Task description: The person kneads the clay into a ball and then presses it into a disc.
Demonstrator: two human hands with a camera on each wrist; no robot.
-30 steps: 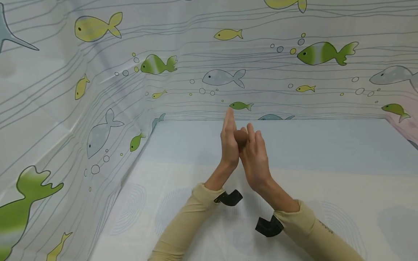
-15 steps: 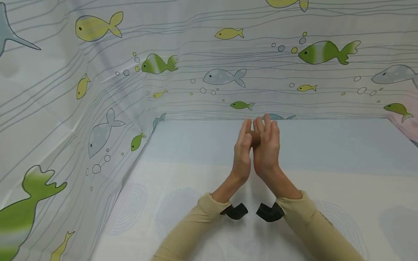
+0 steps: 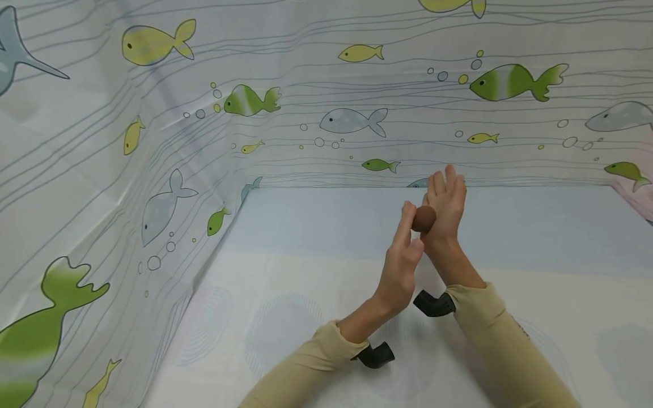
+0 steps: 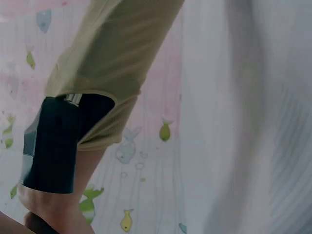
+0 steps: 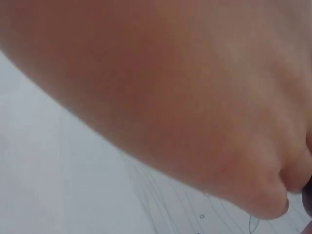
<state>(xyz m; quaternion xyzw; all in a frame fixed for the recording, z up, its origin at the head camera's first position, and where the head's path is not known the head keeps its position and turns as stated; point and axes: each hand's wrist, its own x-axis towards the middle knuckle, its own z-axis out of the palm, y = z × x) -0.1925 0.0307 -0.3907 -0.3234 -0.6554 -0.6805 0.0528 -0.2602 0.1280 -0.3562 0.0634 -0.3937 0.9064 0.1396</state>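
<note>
A smooth brown ball (image 3: 424, 219) sits between the two palms in the head view. My left hand (image 3: 400, 269) has its straight fingers against the ball's left side, with the thumb nearer the camera. On the other side, my right hand (image 3: 445, 212) is flat and stretched upward, its palm touching the ball. In the left wrist view, the right forearm's sleeve (image 4: 117, 44) and a dark piece of the ball (image 4: 39, 224) show at the lower left. Skin of the right hand (image 5: 185, 107) fills most of the right wrist view, with the ball (image 5: 307, 200) cut off at the edge.
Below the hands spreads a white and pale blue table surface (image 3: 306, 226). A fish-patterned curtain (image 3: 285, 68) stands behind it and along the left. Black wrist cameras are strapped at the left cuff (image 3: 376, 355) and right cuff (image 3: 435, 304).
Both hands and the ball have shifted right. The palms slide against each other in alternation: now the right hand is farther forward and the left lower, with the ball rolled between them.
</note>
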